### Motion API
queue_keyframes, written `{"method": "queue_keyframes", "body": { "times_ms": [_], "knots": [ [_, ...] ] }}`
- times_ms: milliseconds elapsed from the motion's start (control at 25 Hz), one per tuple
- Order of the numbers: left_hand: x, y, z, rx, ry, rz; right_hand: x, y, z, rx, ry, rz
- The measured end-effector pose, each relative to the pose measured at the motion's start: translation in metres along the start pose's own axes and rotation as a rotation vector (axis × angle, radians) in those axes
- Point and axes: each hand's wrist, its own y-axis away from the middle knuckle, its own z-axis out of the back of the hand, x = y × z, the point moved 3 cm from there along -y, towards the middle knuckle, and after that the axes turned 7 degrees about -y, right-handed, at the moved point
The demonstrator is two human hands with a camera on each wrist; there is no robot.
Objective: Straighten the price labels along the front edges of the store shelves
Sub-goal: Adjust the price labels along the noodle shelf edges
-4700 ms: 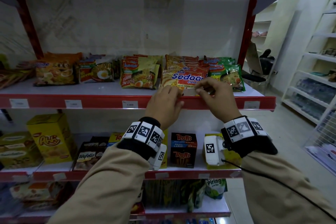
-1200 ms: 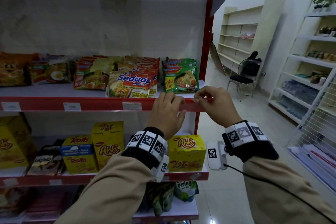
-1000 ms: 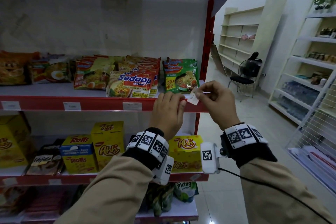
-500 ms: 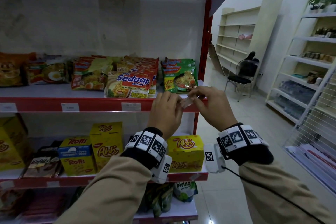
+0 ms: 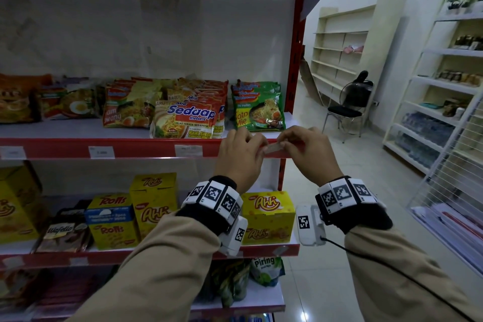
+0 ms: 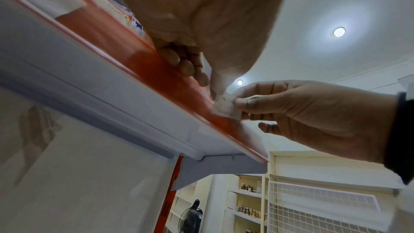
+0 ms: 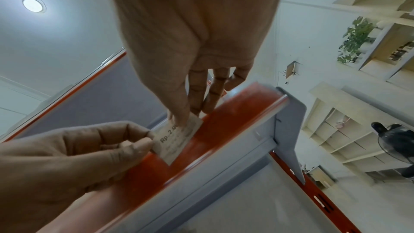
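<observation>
Two hands meet at the right end of the red shelf edge (image 5: 146,148). We pinch one small white label (image 5: 273,148) between them: our left hand (image 5: 239,158) at its left end, our right hand (image 5: 311,151) at its right. The label's long axis runs along the edge, tilted slightly, its lower side against the red strip. Just right of it the edge ends at the red post (image 5: 291,91), with open aisle beyond. Other labels (image 5: 188,150) sit leftward along the strip.

White walls, glossy tiled floor (image 5: 321,282), cream shelving (image 5: 345,42), a black chair (image 5: 345,112) (ceiling downlights (image 6: 338,31) lit).
</observation>
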Motion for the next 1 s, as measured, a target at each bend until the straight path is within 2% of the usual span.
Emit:
{"method": "queue_keyframes", "body": {
  "times_ms": [360,680,1000],
  "knots": [
    [-0.0030,-0.0032,-0.0003,0.030,-0.081,-0.012,-0.0075,0.0027,0.0026,0.173,0.412,0.043],
    [-0.0062,-0.0039,0.0009,0.086,-0.134,0.026,-0.0082,0.0015,0.0028,0.231,0.462,0.058],
    [-0.0086,-0.0042,0.0025,0.134,-0.175,0.042,-0.0072,0.0053,0.0042,0.209,0.452,0.071]
  ]
}}
